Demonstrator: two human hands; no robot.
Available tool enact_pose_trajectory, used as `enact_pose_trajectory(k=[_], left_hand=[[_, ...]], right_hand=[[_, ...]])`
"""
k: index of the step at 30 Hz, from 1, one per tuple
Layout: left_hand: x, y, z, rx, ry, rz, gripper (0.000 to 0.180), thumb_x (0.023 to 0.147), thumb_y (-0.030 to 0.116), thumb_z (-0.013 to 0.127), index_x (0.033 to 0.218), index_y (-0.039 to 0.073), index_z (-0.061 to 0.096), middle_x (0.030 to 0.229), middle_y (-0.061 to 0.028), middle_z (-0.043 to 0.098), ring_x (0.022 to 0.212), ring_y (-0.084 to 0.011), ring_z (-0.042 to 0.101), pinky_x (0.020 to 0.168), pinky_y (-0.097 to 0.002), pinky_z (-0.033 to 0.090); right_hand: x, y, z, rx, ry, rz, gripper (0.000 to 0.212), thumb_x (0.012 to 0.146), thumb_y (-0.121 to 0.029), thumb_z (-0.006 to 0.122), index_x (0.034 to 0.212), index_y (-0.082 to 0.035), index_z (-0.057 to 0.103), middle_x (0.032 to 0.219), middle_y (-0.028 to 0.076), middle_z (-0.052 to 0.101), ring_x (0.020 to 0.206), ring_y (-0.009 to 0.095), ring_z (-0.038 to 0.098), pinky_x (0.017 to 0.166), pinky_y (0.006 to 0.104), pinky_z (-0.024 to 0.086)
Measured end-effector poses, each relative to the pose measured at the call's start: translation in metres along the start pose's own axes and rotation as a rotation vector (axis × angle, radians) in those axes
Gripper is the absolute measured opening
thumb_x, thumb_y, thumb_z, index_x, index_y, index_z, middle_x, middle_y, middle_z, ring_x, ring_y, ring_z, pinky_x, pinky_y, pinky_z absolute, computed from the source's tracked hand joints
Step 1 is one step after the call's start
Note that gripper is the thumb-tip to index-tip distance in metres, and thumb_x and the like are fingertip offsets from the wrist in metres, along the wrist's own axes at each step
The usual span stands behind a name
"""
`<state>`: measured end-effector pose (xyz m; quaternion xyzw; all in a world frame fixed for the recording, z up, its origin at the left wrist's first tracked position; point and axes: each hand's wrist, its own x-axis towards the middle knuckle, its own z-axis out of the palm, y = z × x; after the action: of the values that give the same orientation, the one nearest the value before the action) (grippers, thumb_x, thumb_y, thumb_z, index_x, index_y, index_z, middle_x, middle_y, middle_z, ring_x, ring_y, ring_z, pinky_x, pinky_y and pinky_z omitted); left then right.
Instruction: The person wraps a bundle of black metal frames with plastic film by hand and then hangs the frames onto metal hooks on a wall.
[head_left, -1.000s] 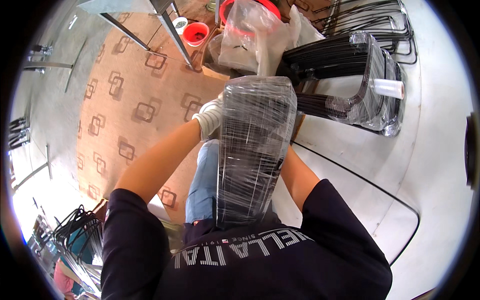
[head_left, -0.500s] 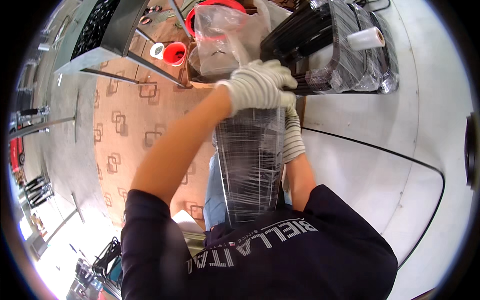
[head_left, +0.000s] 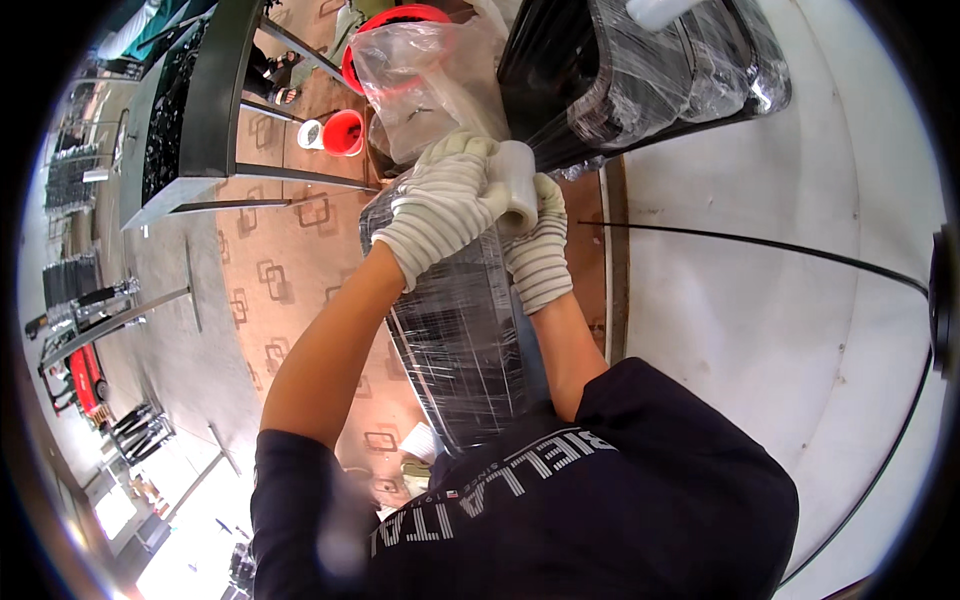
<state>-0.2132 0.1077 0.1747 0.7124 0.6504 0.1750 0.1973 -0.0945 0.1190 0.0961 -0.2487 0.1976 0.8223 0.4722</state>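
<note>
Clear plastic stretch film, wound into a thick film roll (head_left: 517,172), sits between the gloved left hand (head_left: 440,205) and the gloved right hand (head_left: 541,250), over the right-hand corner of the far end of a film-wrapped black bundle (head_left: 455,335). The left fingers curl narrowly beside the roll, the thumb against its near side; the right fingers are partly hidden behind it, so I cannot tell which hand bears its weight or how tightly either closes.

The roll should feel dense but manageable, firm across its width and slick on the outside; its hollow near end looks a sound place to take hold. The bundle is probably stiff and rather heavy, its glossy skin slippery and easily torn, so a broad grip on opposite long edges seems safer than pinching the film. Its narrower near end reaches the black T-shirt (head_left: 560,510).

Below lies a pinkish-brown floor covering (head_left: 245,250) printed with interlocking rectangles, with grey concrete (head_left: 165,300) beyond its left edge. Past the bundle's far end are a crumpled plastic bag (head_left: 420,85), a small red bucket (head_left: 343,133) and a metal-legged desk (head_left: 218,105). To the right, wrapped black tubular frames (head_left: 650,95) stand near a white panel (head_left: 740,330).
</note>
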Motion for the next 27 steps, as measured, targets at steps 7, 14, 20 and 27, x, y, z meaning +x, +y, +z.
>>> enact_pose_trajectory(k=[7,14,20,27], left_hand=[[0.007,-0.005,0.002,-0.129,-0.046,0.082,0.046,0.080,0.030,0.053,0.114,0.000,0.046,0.113,-0.0186,0.048,0.109,-0.0327,0.045,0.096,-0.0396,0.033],[0.009,0.000,0.009,-0.139,0.066,0.119,0.039,0.079,0.025,0.059,0.108,0.002,0.047,0.107,-0.0159,0.051,0.096,-0.0305,0.053,0.086,-0.0361,0.042],[0.009,0.004,0.011,-0.140,0.075,0.139,0.037,0.079,0.024,0.059,0.108,0.003,0.049,0.103,-0.0148,0.053,0.092,-0.0277,0.054,0.085,-0.0349,0.042],[0.008,0.008,0.007,-0.160,-0.013,0.015,0.040,0.082,0.021,0.054,0.117,0.002,0.045,0.117,-0.0178,0.048,0.108,-0.0296,0.047,0.094,-0.0342,0.036]], right_hand=[[-0.001,-0.012,0.018,0.082,0.091,0.070,0.048,0.071,-0.023,0.061,0.109,0.001,0.046,0.097,0.017,0.055,0.084,0.031,0.058,0.076,0.0422,0.052],[0.002,-0.023,0.033,0.085,0.295,0.086,0.046,0.068,-0.026,0.062,0.106,-0.004,0.047,0.094,0.014,0.053,0.081,0.030,0.055,0.072,0.0438,0.051],[-0.004,-0.031,0.040,0.101,0.326,0.125,0.049,0.064,-0.024,0.065,0.106,-0.006,0.047,0.095,0.013,0.055,0.084,0.028,0.055,0.075,0.0415,0.051],[-0.005,-0.020,0.053,0.035,0.347,-0.119,0.049,0.062,-0.022,0.067,0.103,-0.002,0.048,0.090,0.012,0.052,0.077,0.026,0.055,0.065,0.0360,0.050]])
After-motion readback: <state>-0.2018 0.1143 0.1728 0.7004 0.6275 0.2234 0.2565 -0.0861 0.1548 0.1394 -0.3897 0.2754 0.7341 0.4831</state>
